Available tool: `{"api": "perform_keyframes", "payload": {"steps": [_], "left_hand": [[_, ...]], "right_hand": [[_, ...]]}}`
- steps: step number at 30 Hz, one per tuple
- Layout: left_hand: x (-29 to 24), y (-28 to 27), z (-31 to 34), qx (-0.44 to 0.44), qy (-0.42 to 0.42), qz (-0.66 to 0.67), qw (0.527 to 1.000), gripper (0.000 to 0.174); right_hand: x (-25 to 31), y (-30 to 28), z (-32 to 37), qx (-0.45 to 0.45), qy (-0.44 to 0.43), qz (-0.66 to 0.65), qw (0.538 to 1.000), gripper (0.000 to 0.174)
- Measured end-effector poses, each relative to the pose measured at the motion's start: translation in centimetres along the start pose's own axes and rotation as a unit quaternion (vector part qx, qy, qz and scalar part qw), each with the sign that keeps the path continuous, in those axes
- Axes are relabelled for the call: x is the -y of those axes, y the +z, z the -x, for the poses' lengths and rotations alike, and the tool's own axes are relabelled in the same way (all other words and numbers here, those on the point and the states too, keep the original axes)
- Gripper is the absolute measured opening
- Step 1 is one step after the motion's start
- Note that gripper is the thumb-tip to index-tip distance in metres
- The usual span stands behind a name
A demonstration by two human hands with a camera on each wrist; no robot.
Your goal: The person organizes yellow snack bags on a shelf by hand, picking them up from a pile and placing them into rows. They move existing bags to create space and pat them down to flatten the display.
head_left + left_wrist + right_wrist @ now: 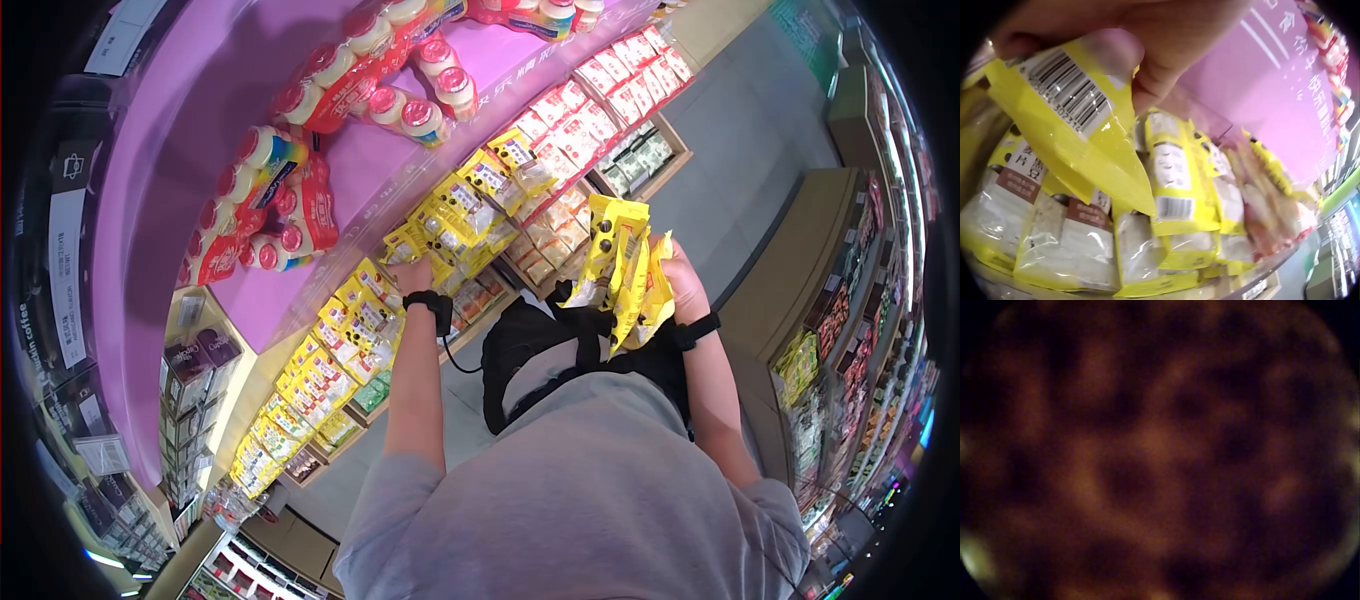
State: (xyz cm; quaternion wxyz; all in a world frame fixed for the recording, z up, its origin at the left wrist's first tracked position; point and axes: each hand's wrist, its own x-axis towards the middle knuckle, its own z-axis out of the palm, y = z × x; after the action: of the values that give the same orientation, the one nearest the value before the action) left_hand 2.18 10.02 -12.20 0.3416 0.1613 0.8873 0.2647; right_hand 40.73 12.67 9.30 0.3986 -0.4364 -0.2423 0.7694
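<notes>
In the head view my left hand [413,274] reaches into a row of yellow snack packets [460,212] on the sloping shelf. The left wrist view shows its thumb and fingers [1157,47] pinching one yellow snack packet [1094,147], its barcode facing the camera, above other packets [1169,172] with clear windows. My right hand [684,288] grips several yellow snack packets [625,265] bunched upright in front of my body. Those packets cover part of the right fingers. The right wrist view is dark and blurred, with no detail showing.
A purple ledge [365,195] behind the packets carries shrink-wrapped small bottles [425,118] with red caps. Red-and-white packets [575,125] fill the shelf further along. A black bag [520,350] hangs at my front. Across the aisle floor [730,165] stands another stocked shelf [840,340].
</notes>
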Motion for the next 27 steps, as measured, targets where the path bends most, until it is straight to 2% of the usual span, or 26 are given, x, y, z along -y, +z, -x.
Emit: {"api": "perform_keyframes", "payload": {"steps": [1,2,3,5,7,9,11,17,23,27], "left_hand": [[0.7,-0.6,0.7,-0.026,0.080,0.074,0.994,0.089],[2.3,-0.4,0.7,-0.070,0.155,0.192,0.966,0.078],[2.0,-2.0,2.1,-0.071,0.153,0.192,0.967,0.078],[-1.0,-7.1,6.5,0.052,0.068,0.245,0.966,0.065],[-1.5,-10.5,9.1,0.040,0.042,0.271,0.961,0.063],[-1.0,-12.7,10.7,0.024,0.017,0.297,0.954,0.061],[-0.1,-14.2,11.9,-0.030,0.018,0.375,0.926,0.060],[1.5,-15.9,13.6,-0.095,0.022,0.406,0.909,0.058],[3.7,-15.9,13.9,-0.118,0.001,0.370,0.922,0.067],[3.4,-16.1,14.7,-0.116,-0.010,0.371,0.921,0.069]], "right_hand": [[0.2,0.2,-0.2,0.001,0.012,0.000,1.000,0.024],[0.3,0.4,-0.4,0.002,0.024,-0.001,1.000,0.024],[0.4,0.4,-0.6,0.002,0.027,-0.001,1.000,0.024],[0.5,0.5,-0.9,0.035,0.028,-0.015,0.999,0.024],[0.6,1.2,-1.2,0.013,0.024,-0.012,1.000,0.025],[0.4,1.0,-2.0,0.053,0.026,-0.023,0.998,0.026],[0.2,0.4,-2.7,0.067,0.033,-0.020,0.997,0.026],[-0.1,1.5,-3.9,0.096,0.028,-0.019,0.995,0.027],[0.0,2.5,-4.5,0.118,0.041,-0.036,0.992,0.028],[0.2,3.0,-4.5,0.133,0.046,-0.048,0.989,0.027]]}}
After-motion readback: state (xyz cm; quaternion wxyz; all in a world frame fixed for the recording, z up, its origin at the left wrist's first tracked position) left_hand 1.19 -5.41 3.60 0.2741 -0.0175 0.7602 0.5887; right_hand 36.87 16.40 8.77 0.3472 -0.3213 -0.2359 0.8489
